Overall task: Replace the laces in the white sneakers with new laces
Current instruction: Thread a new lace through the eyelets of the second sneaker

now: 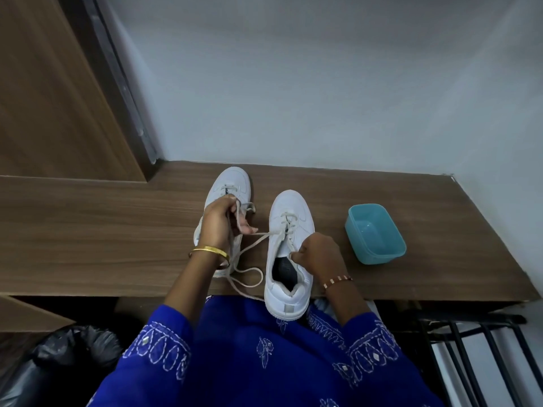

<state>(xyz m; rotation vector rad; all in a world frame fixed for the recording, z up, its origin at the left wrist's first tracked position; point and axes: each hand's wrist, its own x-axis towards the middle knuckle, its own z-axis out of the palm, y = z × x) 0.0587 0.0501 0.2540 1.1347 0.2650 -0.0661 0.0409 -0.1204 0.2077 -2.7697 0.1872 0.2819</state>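
Nearest, a blue embroidered tunic [249,356] across the lower frame, sleeves [160,345] to either side. At the bottom left, a black bag [58,356]; at the bottom right, a black metal rack [482,356].

Then a wooden bench [102,230], side to side. On it, two white sneakers, toes toward the wall. Right sneaker [286,254] with its heel just over the near edge, partly laced near the toe, upper eyelets open, dark insole showing. Right hand [318,255], a beaded bracelet [337,281] on its wrist, curled against that shoe's right side, fingertips pinching what looks like a lace end or the shoe's edge at the collar; cannot tell which. Lace [258,239] stretched taut from the right sneaker's eyelets leftward to the left hand [220,227], fingers curled round it, the rest hanging in loose loops on the bench between the shoes and trailing to the near edge. Gold bangle [209,251] on the left wrist.

Left sneaker [227,186] farther back, largely hidden under the left hand, toe and a bit of lacing visible.

Right of the shoes, well apart, a teal tub [374,233], open, nothing seen inside.

Beyond, a grey wall [323,83]; at far left, a wooden panel [44,83] with a dark frame.
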